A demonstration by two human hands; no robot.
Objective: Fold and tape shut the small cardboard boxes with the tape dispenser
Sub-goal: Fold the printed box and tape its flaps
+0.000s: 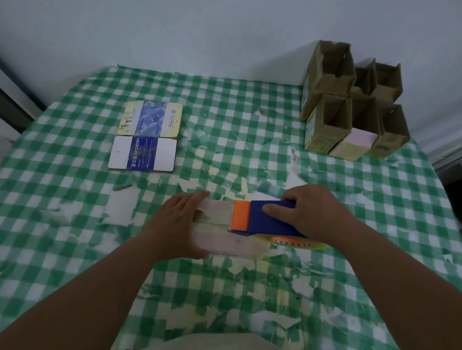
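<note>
On the green-checked tablecloth [78,245], mid-table, lies a pale pink small cardboard box [218,240], its seam being taped. Left hand [179,226] presses it flat-fingered; right hand [310,214] grips the blue-and-orange tape dispenser [259,217]. Next, probably, draw tape along and cut.

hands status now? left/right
Left hand: open, flat, pressing on the small pale pink cardboard box.
Right hand: closed, gripping the blue and orange plastic tape dispenser on that box.
</note>
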